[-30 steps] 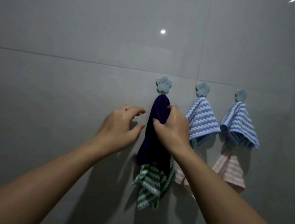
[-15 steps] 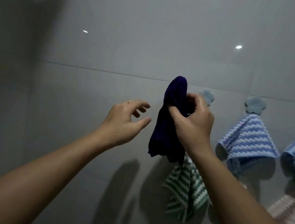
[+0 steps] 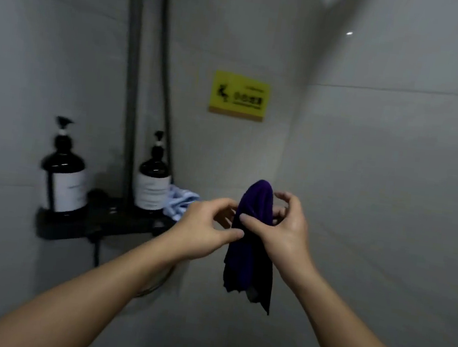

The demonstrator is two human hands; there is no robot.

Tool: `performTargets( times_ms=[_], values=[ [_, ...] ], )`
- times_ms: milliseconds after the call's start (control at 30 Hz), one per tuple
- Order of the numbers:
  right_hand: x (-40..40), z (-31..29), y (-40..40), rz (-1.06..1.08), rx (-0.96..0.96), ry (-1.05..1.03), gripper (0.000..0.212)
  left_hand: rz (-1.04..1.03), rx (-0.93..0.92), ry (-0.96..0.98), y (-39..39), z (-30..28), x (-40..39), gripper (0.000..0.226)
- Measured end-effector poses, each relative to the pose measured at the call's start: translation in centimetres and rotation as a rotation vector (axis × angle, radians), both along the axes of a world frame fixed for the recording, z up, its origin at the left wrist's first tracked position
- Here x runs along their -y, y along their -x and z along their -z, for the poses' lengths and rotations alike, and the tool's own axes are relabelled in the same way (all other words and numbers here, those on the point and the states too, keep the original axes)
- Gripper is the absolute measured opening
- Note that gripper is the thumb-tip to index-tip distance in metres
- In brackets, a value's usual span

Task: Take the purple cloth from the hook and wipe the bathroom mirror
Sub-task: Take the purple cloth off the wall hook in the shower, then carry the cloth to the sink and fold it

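Left of centre, the left hand [image 3: 201, 227] pinches the cloth [image 3: 251, 244] edge between thumb and curled fingers. The cloth hangs bunched between both hands; the right hand [image 3: 284, 231] grips it, thumb pressed, fingers loosely curled. Spreading it flat before wiping should serve best; no mirror shows.

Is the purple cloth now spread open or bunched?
Bunched: the purple cloth hangs in a narrow bundle between the left hand and right hand.

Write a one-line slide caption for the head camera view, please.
Both hands, left hand and right hand, hold the purple cloth near a shelf with two bottles.
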State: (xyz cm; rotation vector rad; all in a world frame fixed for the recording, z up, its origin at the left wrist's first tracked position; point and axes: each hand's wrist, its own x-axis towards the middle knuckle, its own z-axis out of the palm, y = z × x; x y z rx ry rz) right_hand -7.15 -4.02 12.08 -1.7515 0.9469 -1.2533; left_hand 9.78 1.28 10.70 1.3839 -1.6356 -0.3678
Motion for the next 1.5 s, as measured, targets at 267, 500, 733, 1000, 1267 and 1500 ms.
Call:
performTargets(
  times_ms=[267, 500, 733, 1000, 1267, 1500],
  values=[
    [-6.1, 6.3, -19.6, -0.522, -0.116, -0.112, 0.041, -0.281, -0.294, -0.216, -18.4, 5.6, -12.1, 0.017],
    [-14.6, 11.1, -35.1, -0.963, -0.252, -0.321, 0.034, -0.516, -0.447, -0.431, -32.5, 7.1, -24.3, 0.028],
    [-21.0, 12.9, -47.4, -1.259, -0.426, -0.294, 0.035, -0.864, -0.585, -0.404, -40.9, 7.9, -34.2, 0.023],
    [-30.2, 13.8, -61.5, -1.673, -0.598, -0.003, 0.029, -1.316, -0.637, -0.277, -47.4, 6.9, -47.2, 0.029],
    [-40.9, 13.0, -73.0, -1.741, -0.338, 0.258, 0.022, -1.71, -0.859, -0.128, -50.6, 5.6, -57.6, 0.025],
    [-51.5, 10.4, -79.7, -2.014, -0.39, 0.167, 0.018, -1.445, -1.109, -0.29, -50.1, 7.4, -63.8, 0.051]
  ],
)
